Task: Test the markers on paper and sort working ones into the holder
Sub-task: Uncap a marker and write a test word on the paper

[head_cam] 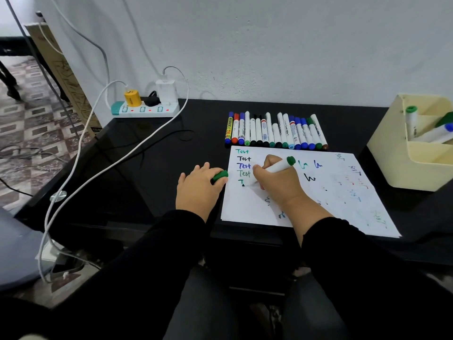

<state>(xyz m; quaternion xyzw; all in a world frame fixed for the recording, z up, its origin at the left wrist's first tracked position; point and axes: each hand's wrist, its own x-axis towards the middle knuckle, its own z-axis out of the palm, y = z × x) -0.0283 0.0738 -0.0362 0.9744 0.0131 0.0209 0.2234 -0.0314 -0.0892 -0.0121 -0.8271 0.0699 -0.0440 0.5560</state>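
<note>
Right hand (277, 179) grips a white marker (275, 168) with a green end, fingers curled round the barrel, tip down on the paper sheet (331, 192) at the start of a fifth line; only a dark-green "T" is there so far. Above that tip the sheet carries four "Test" words stacked in a column: green, black, blue, green. Right of the hand on the sheet are small squiggles in green, blue and black, and faint coloured marks run toward the sheet's right edge.

Left hand (199, 186) rests on the black tabletop (159, 148) just off the sheet's left edge, fingers mostly flat, thumb side pinching a green cap (220, 176) that pokes out toward the sheet.

Row of markers (275, 132) lies side by side just beyond the sheet's far edge, nearly touching it, caps in blue, red, green, black, light blue and brown; the leftmost one has a yellow barrel.

Cream holder (392, 153) stands off the sheet's far right corner, near it, not touching. Inside it are a white marker with green cap upright, plus a blue-capped and a green-capped one leaning; exact compartments hard to tell.

Far left of the sheet, at the tabletop's back corner, is a white power strip (144, 109) with red lights, a yellow plug, a black plug and a white charger in it; white cables (103, 165) loop from it over the tabletop's left edge. Both sleeves are black.
</note>
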